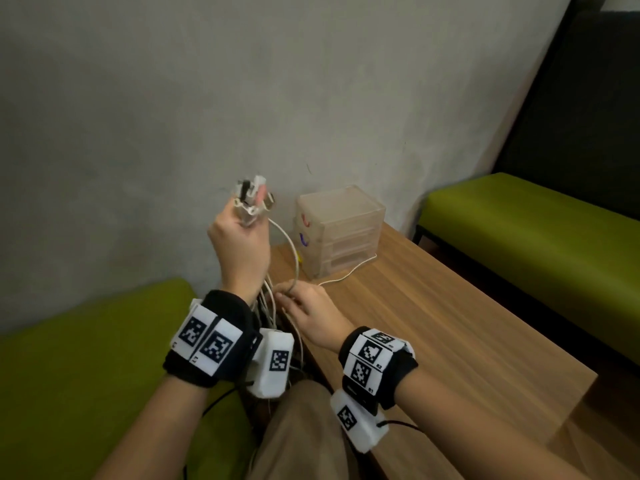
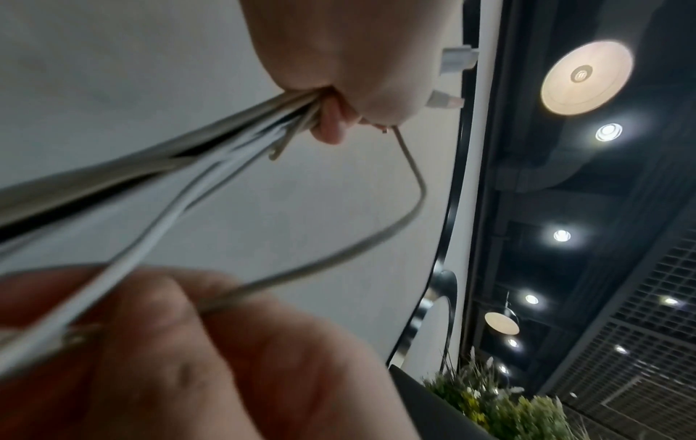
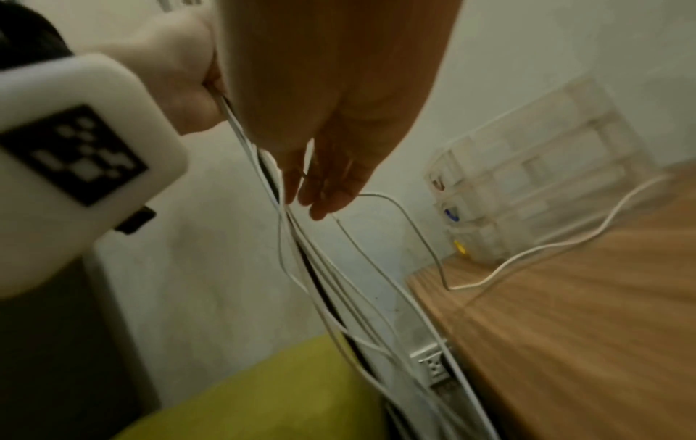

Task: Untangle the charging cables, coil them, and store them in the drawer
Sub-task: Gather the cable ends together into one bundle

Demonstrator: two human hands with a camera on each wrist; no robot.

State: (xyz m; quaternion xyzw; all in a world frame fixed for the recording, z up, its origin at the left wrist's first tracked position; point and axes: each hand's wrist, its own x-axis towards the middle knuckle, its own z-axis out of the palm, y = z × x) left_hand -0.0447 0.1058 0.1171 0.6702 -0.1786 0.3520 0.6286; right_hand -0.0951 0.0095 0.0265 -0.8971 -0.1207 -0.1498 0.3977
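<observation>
Left hand (image 1: 239, 251) raised above the desk's (image 1: 450, 327) near-left corner, fist closed tight round a bundle of charging cables (image 1: 268, 299), plug ends (image 1: 251, 197) sticking up out of the top of the fist. Cables hanging down from that fist past the desk's left edge toward the lap. Right hand (image 1: 306, 311) lower, just beside the left wrist at the desk's left edge, fingers (image 3: 320, 190) loosely bent and pinching a single grey cable (image 2: 376, 238) that loops up to the left fist. Another white cable (image 1: 349, 273) lying across the desk's far-left part, running to the foot of a clear set of drawers (image 1: 341, 230) standing at the far-left corner against the wall. Drawers closed. Green cushioned benches (image 1: 526, 244) to either side of the desk.
</observation>
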